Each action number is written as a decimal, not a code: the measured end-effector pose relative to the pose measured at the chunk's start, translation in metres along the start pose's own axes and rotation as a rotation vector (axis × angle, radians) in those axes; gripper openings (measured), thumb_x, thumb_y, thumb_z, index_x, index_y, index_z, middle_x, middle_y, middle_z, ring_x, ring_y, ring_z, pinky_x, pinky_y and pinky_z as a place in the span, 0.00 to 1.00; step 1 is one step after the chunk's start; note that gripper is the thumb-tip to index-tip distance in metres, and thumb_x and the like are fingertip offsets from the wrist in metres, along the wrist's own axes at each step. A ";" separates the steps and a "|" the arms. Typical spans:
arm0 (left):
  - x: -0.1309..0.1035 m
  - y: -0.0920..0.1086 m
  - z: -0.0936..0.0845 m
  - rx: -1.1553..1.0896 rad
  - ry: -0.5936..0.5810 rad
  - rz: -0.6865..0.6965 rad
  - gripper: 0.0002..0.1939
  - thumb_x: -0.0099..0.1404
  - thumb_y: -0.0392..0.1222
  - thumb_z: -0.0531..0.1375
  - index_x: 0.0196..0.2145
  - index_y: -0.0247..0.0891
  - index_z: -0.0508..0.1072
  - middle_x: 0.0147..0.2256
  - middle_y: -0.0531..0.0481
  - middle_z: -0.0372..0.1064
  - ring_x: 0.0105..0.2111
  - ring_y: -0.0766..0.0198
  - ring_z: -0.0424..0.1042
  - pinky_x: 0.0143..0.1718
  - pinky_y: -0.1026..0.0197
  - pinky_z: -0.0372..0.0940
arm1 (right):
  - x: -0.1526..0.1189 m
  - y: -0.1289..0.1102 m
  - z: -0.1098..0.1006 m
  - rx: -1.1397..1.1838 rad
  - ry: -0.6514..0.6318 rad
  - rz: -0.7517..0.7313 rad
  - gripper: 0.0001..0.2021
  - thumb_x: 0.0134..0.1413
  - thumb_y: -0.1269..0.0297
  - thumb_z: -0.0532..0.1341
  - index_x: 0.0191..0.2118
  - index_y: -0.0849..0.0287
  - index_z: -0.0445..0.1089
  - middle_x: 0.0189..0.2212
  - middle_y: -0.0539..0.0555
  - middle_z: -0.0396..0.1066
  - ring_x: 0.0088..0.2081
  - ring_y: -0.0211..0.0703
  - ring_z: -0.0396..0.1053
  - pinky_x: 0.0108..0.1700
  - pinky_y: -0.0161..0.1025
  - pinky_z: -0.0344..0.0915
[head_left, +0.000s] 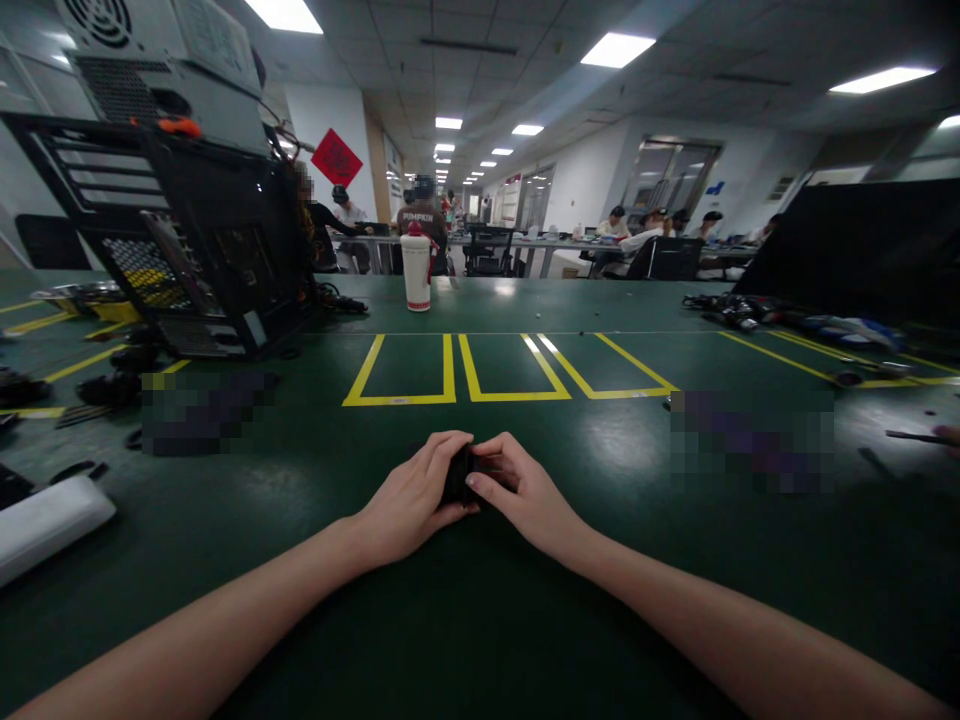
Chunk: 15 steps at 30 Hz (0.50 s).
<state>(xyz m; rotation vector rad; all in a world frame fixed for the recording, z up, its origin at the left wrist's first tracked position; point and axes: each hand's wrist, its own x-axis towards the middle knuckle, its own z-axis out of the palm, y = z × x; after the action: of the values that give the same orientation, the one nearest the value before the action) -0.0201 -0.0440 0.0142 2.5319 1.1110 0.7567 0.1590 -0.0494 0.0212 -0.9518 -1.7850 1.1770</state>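
Observation:
Both my hands meet over a small black object [456,482] at the middle of the green table [300,550]. My left hand [412,495] wraps round it from the left, thumb low and fingers over the top. From the other side my right hand [525,490] pinches its right edge with thumb and fingers. Most of the object is covered by my fingers, so its kind cannot be made out. Beyond my hands, yellow tape marks [514,396] form three open-ended boxes on the table.
A black computer case [232,250] with power supply units [172,70] on top stands left. A white bottle [417,270] is at the back. A white bar-shaped object [52,525] lies at left, cables [739,310] at right. People sit at far desks.

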 end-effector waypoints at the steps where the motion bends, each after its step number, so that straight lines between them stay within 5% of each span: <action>1: 0.000 0.001 -0.001 -0.006 -0.003 0.003 0.32 0.57 0.43 0.58 0.54 0.46 0.44 0.51 0.46 0.51 0.46 0.56 0.62 0.43 0.49 0.64 | 0.000 0.001 0.000 -0.003 0.007 0.013 0.11 0.51 0.64 0.56 0.42 0.56 0.59 0.40 0.52 0.64 0.45 0.40 0.64 0.48 0.43 0.62; 5: 0.000 0.002 -0.002 -0.006 -0.009 0.005 0.31 0.58 0.44 0.57 0.54 0.46 0.44 0.51 0.45 0.51 0.46 0.55 0.62 0.42 0.47 0.64 | 0.001 0.004 -0.002 -0.030 0.004 0.049 0.17 0.51 0.63 0.56 0.47 0.57 0.57 0.43 0.54 0.63 0.46 0.41 0.63 0.49 0.45 0.61; 15: -0.001 0.000 0.000 0.004 -0.012 0.001 0.32 0.57 0.40 0.57 0.54 0.46 0.44 0.52 0.46 0.49 0.46 0.56 0.62 0.43 0.49 0.63 | -0.002 -0.002 0.000 0.000 -0.058 0.005 0.12 0.49 0.67 0.58 0.41 0.55 0.58 0.41 0.51 0.62 0.46 0.41 0.63 0.49 0.44 0.62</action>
<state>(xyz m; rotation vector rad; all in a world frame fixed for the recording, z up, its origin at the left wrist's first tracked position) -0.0208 -0.0447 0.0140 2.5370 1.1080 0.7389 0.1593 -0.0518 0.0224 -0.9314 -1.8293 1.2183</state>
